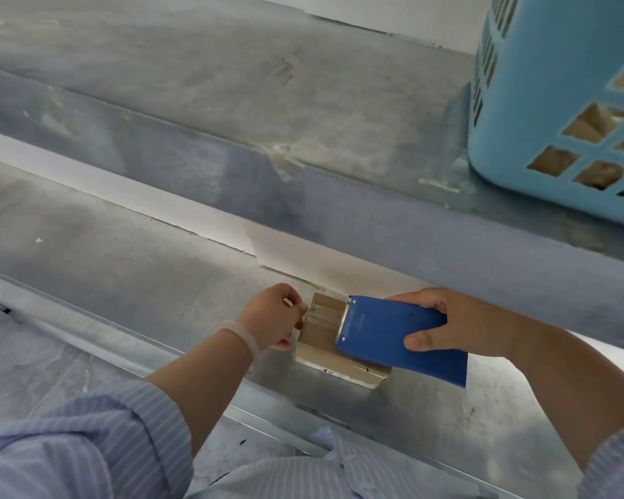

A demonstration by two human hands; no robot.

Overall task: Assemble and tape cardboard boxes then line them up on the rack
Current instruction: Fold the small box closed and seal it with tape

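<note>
A small brown cardboard box lies on the lower metal shelf of the rack. My right hand grips a blue tape dispenser laid across the box top, its toothed edge facing left. My left hand, with a pale bracelet on the wrist, pinches at the box's left end where clear tape runs off the dispenser. Much of the box is hidden under the dispenser.
A light blue plastic basket with brown cardboard inside stands on the upper shelf at the right. The upper shelf's front beam overhangs just above my hands. My striped blue sleeves fill the bottom of the view.
</note>
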